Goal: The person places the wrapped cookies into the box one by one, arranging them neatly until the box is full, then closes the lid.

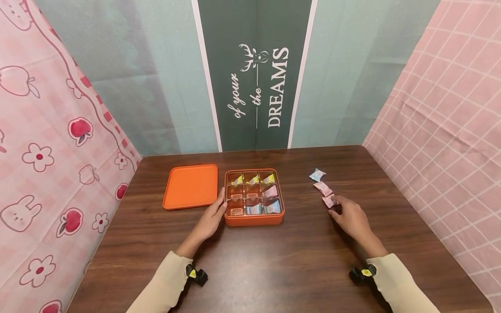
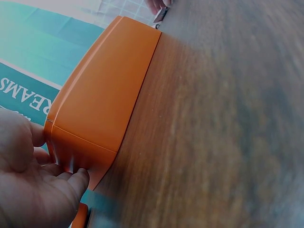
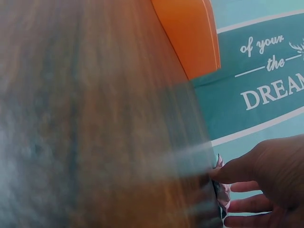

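An orange divided box (image 1: 253, 221) sits on the table, my left hand (image 1: 213, 217) resting along its left side. In the left wrist view, the fingers of that hand touch the box wall (image 2: 99, 85). Yellow packets (image 1: 253, 179) fill the back row of compartments, a pink packet (image 1: 270, 191) lies at middle right, and blue packets (image 1: 253, 209) lie in the front middle and front right. To the box's right, my right hand (image 1: 352, 217) pinches a small pink wrapped candy (image 1: 328, 201) between thumb and fingers, low over the table; its fingers partly hide the candy.
Behind the pinched candy lie another pink wrapped candy (image 1: 322, 188) and a light-blue one (image 1: 317, 174). An orange lid (image 1: 191, 187) lies left of the box. Printed cloths hang around the brown wooden table (image 1: 274, 269) at the back and sides.
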The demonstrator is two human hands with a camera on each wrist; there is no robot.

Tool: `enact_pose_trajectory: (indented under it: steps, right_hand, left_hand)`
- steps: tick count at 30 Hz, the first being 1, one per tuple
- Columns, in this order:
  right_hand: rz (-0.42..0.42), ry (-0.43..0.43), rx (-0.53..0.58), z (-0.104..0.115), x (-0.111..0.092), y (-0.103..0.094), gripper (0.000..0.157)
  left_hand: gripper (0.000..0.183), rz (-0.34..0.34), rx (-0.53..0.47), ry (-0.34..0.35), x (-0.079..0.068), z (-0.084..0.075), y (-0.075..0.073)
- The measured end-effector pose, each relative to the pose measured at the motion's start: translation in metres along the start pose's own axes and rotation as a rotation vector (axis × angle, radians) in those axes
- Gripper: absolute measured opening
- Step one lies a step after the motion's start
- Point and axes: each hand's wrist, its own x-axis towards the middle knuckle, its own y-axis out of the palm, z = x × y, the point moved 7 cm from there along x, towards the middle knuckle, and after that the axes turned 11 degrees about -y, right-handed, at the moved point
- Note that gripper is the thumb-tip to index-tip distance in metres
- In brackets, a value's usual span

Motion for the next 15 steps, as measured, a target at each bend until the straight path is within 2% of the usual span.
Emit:
enact_pose_trajectory:
  steps: [9,15]
  right_hand:
    - [-0.031,0.001,-0.005,-0.003,0.0,-0.0013,0.046]
    - [-0.052,-0.053,0.016,-0.0033,0.0049,-0.0006,0.047]
  left_hand:
    - [0.054,-0.016,-0.006,-0.022,0.0001,-0.0009,-0.0007]
    - [0.053,-0.023,-0.01,-0.018,-0.0015,-0.0031,-0.0014]
